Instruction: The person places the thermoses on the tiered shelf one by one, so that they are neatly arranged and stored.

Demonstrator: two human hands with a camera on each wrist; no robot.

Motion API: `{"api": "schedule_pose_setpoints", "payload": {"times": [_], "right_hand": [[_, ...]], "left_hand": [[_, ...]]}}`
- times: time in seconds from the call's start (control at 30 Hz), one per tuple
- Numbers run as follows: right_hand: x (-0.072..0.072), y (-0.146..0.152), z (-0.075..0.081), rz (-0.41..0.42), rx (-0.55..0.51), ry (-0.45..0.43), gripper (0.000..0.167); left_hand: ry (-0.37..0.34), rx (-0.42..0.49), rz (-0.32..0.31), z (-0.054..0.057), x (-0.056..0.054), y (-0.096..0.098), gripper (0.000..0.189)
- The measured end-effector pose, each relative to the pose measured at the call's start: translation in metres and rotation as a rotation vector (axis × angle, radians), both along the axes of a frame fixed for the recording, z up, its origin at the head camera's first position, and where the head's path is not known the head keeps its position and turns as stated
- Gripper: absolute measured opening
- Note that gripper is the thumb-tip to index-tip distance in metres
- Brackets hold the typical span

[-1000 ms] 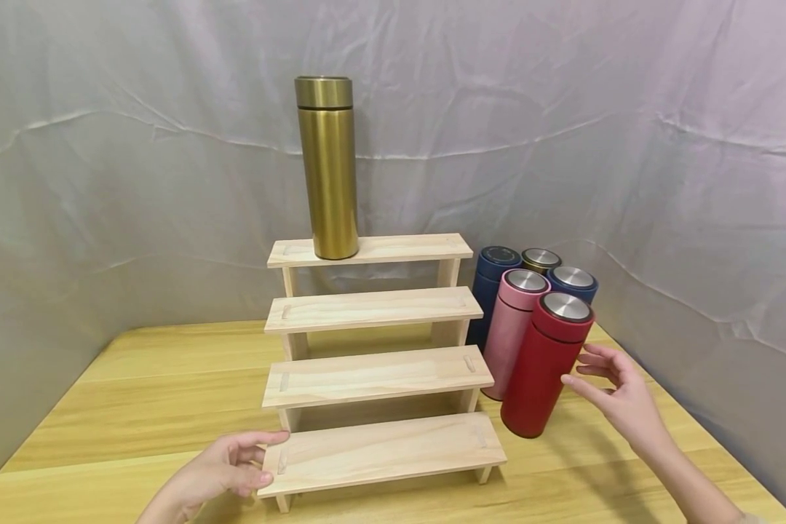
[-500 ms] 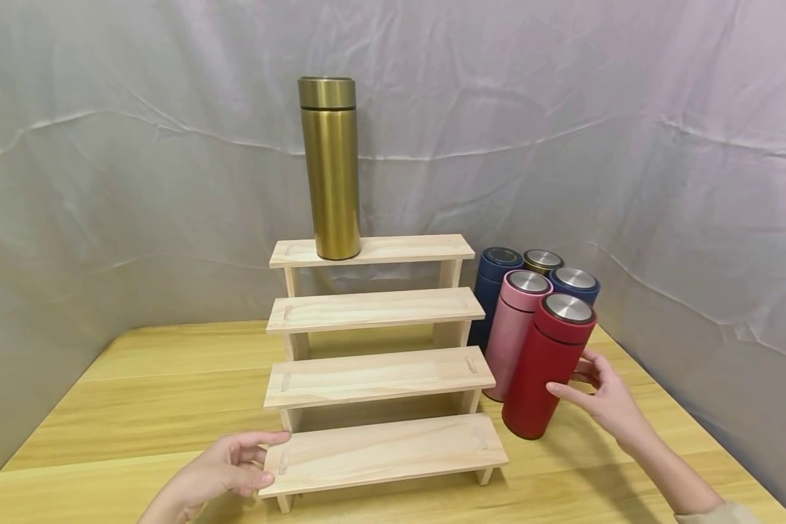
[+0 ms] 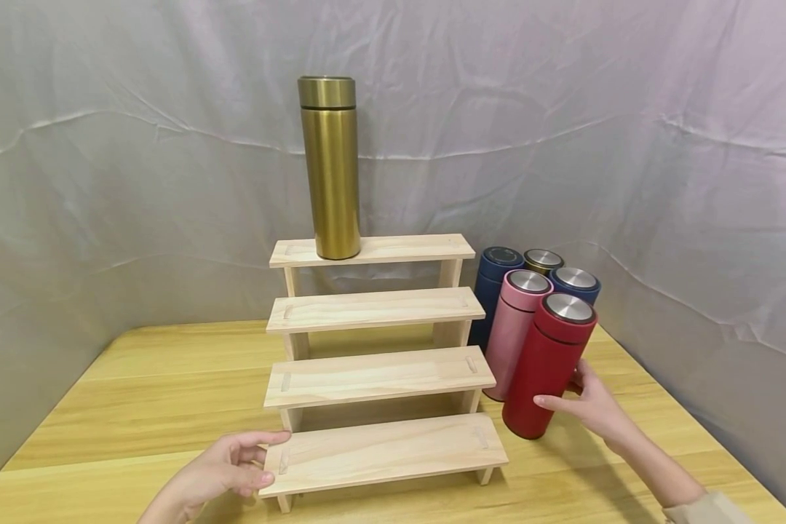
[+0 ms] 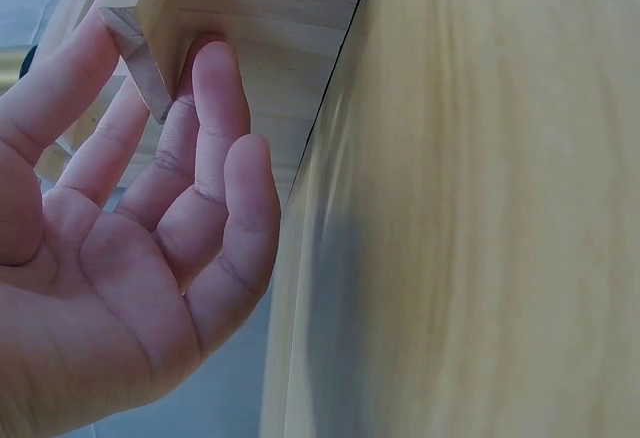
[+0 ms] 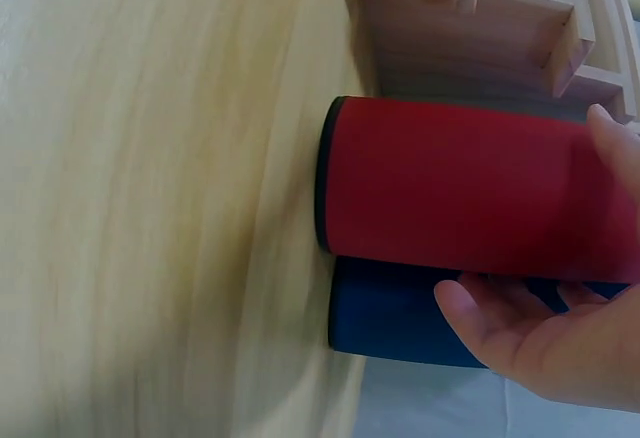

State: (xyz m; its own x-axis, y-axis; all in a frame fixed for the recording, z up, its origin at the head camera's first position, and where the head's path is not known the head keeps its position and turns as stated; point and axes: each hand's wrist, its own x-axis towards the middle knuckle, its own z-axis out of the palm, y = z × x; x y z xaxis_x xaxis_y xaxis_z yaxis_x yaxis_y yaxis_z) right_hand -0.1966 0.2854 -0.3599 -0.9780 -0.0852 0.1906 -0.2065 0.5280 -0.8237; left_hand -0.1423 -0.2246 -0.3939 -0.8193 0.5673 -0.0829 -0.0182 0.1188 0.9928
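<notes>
My left hand (image 3: pixel 216 469) pinches the left end of the lowest board of a stepped wooden display stand (image 3: pixel 380 378). Up close in the left wrist view, fingertips reach under that board (image 4: pixel 150 18). On the right, my right hand (image 3: pixel 599 415) curls round the lower part of a red thermos flask (image 3: pixel 540 364), thumb in front and fingers partly hidden behind. The flask stands upright on the table. The right wrist view has the red flask (image 5: pixel 460 188) between thumb and fingers, with a blue flask (image 5: pixel 400 308) behind it.
A tall gold thermos flask (image 3: pixel 332 175) stands on the top board's left part. Behind the red flask cluster a pink flask (image 3: pixel 514 342), two blue flasks (image 3: pixel 487 298) and a dark one with a gold band (image 3: pixel 542 258). Grey cloth (image 3: pixel 170 204) hangs round the wooden table (image 3: pixel 137 393).
My right hand has come in from the right, slid lower along the red flask and closed round it. My left hand keeps its place on the stand.
</notes>
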Motion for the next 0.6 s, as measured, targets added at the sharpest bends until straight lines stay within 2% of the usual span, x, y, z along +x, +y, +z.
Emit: {"api": "schedule_pose_setpoints", "payload": {"times": [0.3, 0.6], "right_hand": [[-0.0020, -0.0033, -0.0012, 0.007, -0.004, -0.022, 0.066], [-0.0014, -0.0045, 0.0000, -0.006, -0.035, -0.057, 0.065]], "left_hand": [[0.012, 0.020, -0.004, -0.0012, 0.0000, -0.0004, 0.048], [-0.007, 0.010, 0.003, 0.0012, 0.0013, 0.0006, 0.046]]}}
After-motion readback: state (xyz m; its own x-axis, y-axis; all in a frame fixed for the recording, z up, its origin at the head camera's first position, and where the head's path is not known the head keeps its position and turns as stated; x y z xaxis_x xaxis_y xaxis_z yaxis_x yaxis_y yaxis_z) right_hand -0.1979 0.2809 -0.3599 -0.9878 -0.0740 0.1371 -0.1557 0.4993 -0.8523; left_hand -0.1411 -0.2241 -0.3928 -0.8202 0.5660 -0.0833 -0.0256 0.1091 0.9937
